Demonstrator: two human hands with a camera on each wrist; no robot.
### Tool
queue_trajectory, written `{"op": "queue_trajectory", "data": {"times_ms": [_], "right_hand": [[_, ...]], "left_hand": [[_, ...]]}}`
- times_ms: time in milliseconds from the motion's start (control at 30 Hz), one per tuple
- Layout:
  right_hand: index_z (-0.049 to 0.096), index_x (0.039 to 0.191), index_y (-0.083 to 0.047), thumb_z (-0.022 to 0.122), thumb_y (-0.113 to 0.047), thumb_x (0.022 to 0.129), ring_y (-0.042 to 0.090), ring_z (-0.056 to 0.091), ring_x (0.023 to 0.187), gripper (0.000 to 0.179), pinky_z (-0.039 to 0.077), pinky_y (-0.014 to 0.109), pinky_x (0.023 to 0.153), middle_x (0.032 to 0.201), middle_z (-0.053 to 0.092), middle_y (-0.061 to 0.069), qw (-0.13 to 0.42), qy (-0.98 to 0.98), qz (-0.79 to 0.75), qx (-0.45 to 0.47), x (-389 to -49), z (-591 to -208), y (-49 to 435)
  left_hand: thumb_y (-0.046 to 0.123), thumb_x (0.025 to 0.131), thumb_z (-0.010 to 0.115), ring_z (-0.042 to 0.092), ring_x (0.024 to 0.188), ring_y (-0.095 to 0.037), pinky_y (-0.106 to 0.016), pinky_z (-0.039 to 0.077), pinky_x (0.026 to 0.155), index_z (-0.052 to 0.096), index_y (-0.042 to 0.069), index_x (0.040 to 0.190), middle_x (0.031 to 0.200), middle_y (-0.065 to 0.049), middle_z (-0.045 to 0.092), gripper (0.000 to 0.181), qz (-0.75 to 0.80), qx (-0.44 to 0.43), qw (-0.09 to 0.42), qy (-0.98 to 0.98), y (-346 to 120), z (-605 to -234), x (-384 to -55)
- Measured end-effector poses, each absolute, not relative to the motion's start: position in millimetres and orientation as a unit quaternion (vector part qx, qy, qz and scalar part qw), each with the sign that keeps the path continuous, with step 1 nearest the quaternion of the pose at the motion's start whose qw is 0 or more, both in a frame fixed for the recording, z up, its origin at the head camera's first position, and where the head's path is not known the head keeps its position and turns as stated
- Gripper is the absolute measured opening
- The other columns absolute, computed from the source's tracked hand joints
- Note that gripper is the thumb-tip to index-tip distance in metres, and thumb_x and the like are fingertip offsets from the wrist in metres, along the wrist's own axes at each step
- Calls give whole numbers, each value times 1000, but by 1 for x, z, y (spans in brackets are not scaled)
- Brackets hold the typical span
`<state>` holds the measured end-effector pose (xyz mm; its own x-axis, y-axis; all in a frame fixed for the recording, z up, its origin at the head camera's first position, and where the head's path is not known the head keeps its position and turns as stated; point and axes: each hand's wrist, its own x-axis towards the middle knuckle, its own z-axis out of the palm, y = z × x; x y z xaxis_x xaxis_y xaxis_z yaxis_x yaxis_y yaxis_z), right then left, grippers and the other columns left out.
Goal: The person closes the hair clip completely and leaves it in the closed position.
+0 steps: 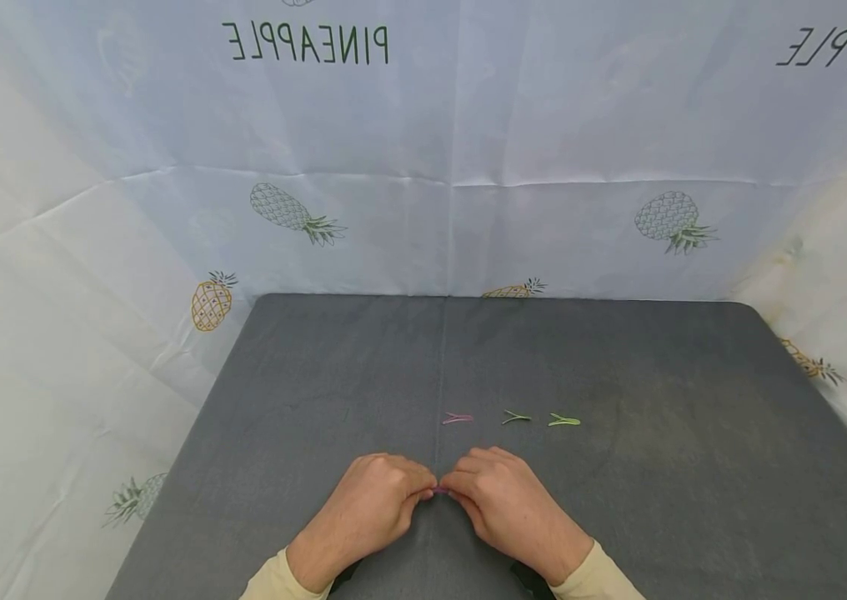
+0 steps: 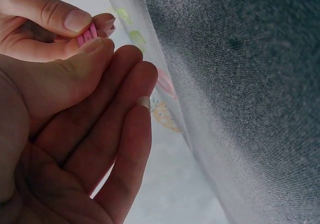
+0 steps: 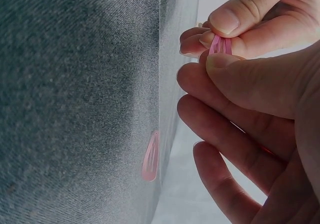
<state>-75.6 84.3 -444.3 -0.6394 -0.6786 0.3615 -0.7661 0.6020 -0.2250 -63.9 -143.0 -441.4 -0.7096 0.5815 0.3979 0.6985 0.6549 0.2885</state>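
Observation:
Both hands meet low in the middle of the head view, over the grey table. Between them is a pink snap hair clip [image 1: 441, 490], mostly covered by fingertips. My left hand [image 1: 378, 500] pinches one end between thumb and forefinger, and my right hand [image 1: 502, 500] pinches the other end. In the right wrist view the slotted middle of the clip [image 3: 220, 45] shows between the two thumbs. Just beyond the hands lie a pink hair clip [image 1: 458, 417], a green hair clip [image 1: 516, 417] and a brighter green hair clip [image 1: 563, 420], side by side with their forked ends pointing left.
The dark grey table [image 1: 318, 358] has a seam running down its middle. Behind it hangs a white curtain [image 1: 408, 233] printed with pineapples, and more of this cloth covers both sides.

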Motion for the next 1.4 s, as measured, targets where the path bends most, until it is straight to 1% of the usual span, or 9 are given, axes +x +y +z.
{"op": "queue_trajectory", "data": {"times_ms": [100,300,500,567,633,833,933,1167,1400], "right_hand": [[82,96,-25,85,-15,92,3,64,81,11,57,28,77,85,72,-14,119,-886,183,409,-75,-444,85],[83,95,-25,86,-15,91,2,62,79,11,57,27,76,84,72,-14,122,-882,187,415,-75,-445,85],[83,95,-25,85,-14,92,2,63,80,11,57,27,77,85,72,-14,117,-882,188,416,-76,-446,85],[83,95,-25,84,-15,92,2,63,80,11,57,28,77,85,72,-14,114,-883,186,415,-76,-446,85],[82,94,-25,84,-15,93,2,63,80,10,57,27,76,85,72,-15,115,-882,187,417,-77,-447,85],[83,94,-25,85,-14,91,1,61,78,11,54,24,72,84,72,-15,123,-872,198,430,-77,-446,86],[83,95,-26,85,-15,92,1,61,78,12,53,23,72,85,72,-16,122,-870,203,432,-77,-446,87],[82,93,-26,85,-16,91,1,62,78,11,53,24,72,85,72,-16,122,-877,192,423,-77,-446,86],[81,91,-26,86,-19,92,2,63,79,9,55,26,74,85,73,-16,104,-891,191,399,-76,-446,84]], "left_hand": [[12,89,87,62,67,2,-20,52,65,75,20,81,75,13,72,17,-217,-357,138,-898,-143,-442,-64],[11,88,87,63,68,2,-20,53,65,76,20,80,75,14,72,17,-221,-360,145,-895,-143,-444,-64],[11,90,85,52,64,6,-17,48,62,73,21,77,72,15,67,20,-223,-359,135,-896,-143,-445,-65],[11,90,85,54,65,6,-17,49,63,75,22,78,73,16,69,19,-224,-357,131,-897,-144,-445,-65],[11,90,85,52,65,7,-16,49,63,75,22,79,73,16,69,19,-228,-357,128,-897,-144,-444,-64],[10,91,84,41,64,8,-10,40,61,72,22,75,68,15,64,24,-249,-358,113,-893,-144,-444,-64],[10,91,84,42,64,9,-9,41,61,73,22,76,69,14,67,23,-259,-359,106,-891,-145,-444,-64],[10,92,84,41,63,9,-9,39,61,71,23,74,68,14,64,25,-254,-355,103,-894,-144,-444,-64],[12,92,84,55,67,8,-15,51,65,78,22,83,77,14,72,15,-243,-346,101,-900,-144,-445,-64]]}}
